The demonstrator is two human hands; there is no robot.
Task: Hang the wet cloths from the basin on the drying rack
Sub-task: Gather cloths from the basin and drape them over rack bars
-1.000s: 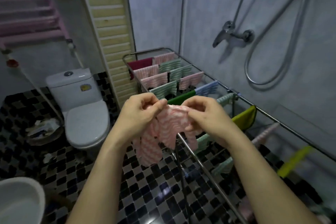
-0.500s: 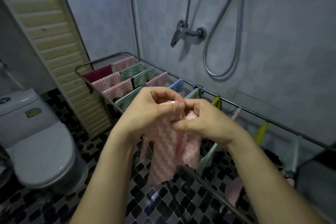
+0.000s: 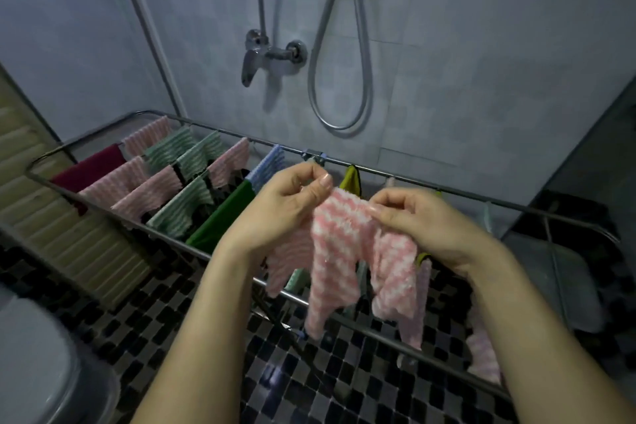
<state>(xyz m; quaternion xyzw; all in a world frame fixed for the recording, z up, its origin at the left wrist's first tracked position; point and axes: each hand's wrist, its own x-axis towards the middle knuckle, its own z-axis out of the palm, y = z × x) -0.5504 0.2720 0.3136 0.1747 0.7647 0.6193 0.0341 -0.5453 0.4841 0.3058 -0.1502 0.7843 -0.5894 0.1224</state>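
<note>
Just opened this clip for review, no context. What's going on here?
A person is hanging laundry in a bathroom. The left hand and right hand each pinch the top edge of a pink-and-white cloth, holding it up over the drying rack. It is not yet draped on a bar. The rack's left part carries a row of cloths, among them a dark red cloth and a plain green cloth.

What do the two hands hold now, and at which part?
Both hands pinch the pink-and-white cloth at its top edge: the left hand at one corner, the right hand at the other.
</note>
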